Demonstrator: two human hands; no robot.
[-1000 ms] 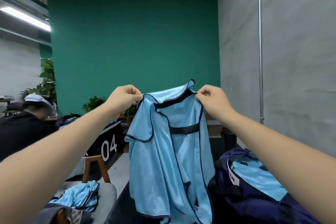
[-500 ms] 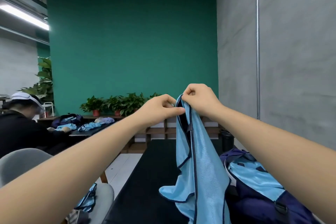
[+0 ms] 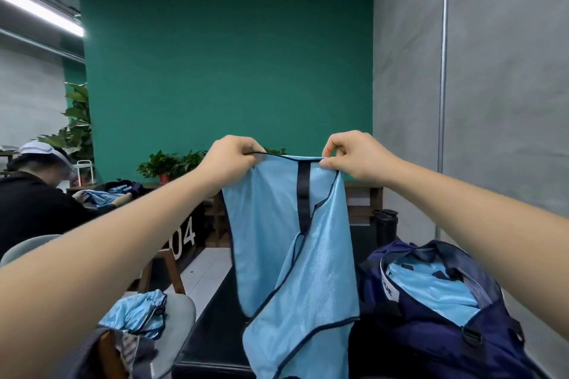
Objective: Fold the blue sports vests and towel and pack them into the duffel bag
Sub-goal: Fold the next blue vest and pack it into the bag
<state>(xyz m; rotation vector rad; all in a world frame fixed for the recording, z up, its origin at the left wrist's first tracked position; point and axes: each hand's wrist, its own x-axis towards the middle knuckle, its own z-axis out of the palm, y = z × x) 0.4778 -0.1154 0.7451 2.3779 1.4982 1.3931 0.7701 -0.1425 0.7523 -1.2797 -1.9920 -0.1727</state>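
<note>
Left hand (image 3: 229, 160): I pinch the vest (image 3: 292, 255) top edge.
Right hand (image 3: 354, 154): pinching the same edge.
Bag (image 3: 431, 332): open, below my right grip.

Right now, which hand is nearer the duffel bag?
Right. The right hand pinches the sports vest up-left of the duffel bag; left hand grips its other corner, farther left.

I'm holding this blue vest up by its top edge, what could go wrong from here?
1. The left hand and right hand only pinch the vest by its thin top trim; it could slip free and bunch up.
2. Its lower part hangs twisted and overlapping, so the fold may come out crooked.
3. The duffel bag already holds blue fabric; a bulky fold may sit badly.
</note>
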